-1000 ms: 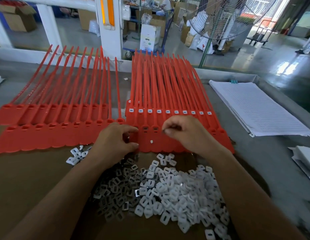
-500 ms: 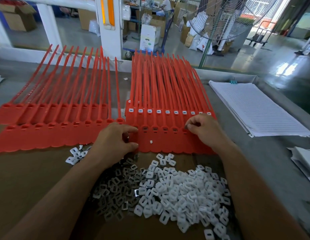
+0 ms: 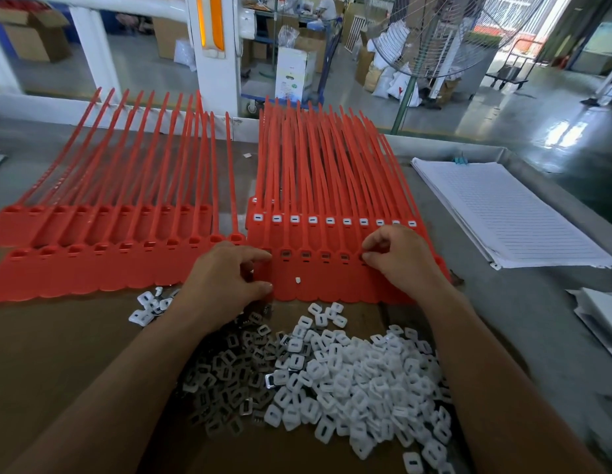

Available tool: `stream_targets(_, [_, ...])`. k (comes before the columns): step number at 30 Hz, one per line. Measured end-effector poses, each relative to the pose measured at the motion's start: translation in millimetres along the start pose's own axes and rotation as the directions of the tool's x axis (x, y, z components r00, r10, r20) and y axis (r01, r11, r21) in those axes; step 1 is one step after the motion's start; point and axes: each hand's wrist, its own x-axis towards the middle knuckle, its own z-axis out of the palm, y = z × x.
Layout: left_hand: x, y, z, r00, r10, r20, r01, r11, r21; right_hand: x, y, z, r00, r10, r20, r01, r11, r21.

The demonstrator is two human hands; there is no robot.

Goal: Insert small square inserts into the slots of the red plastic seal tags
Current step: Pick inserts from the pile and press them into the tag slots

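On grey factory bench (image 3: 509,323), left hand (image 3: 225,278) grip around red seal tags (image 3: 332,280), right hand (image 3: 400,258) grip unclear.

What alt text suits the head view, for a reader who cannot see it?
Two hands work on a sheet of red seal tags: the left hand holds its left end, the right hand sets curled fingertips at the near row of slots. A heap of white square inserts lies in front.

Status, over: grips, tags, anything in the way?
Left grip holds near tag strip by its left end. Right grip pinched at front-row slots, insert unseen. One loose insert on the strip.
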Motion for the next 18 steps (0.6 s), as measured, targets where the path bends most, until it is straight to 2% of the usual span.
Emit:
stream_targets(7, [-0.7,0.0,-0.8,1.0,-0.003,0.006,0.003,1.0,0.001,0.7,0.2,-4.1,0.999,-0.031,-0.011,0.031,0.999,0.026])
stream_targets(10, [-1.2,0.4,-1.4,1.0,0.003,0.004,-0.003,1.0,0.001,-4.9,-13.5,-8.1,0.991,-0.13,0.004,0.129,0.987,0.092])
stream_targets(12, [-1.3,0.6,-1.5,1.0,0.004,0.005,-0.004,1.0,0.001,-12.9,-29.3,-8.6,0.963,-0.232,0.134,0.216,0.968,0.124])
stream_targets(15, [-1.2,0.6,-1.8,1.0,0.006,0.005,-0.006,1.0,0.008,-27.8,-53.9,-0.1,0.864,-0.35,0.361,0.316,0.937,0.15])
stream_targets(18, [-1.2,1.0,-2.3,1.0,0.008,0.005,-0.008,0.999,0.031,-41.5,-69.9,13.9,0.763,-0.445,0.469,0.41,0.894,0.182])
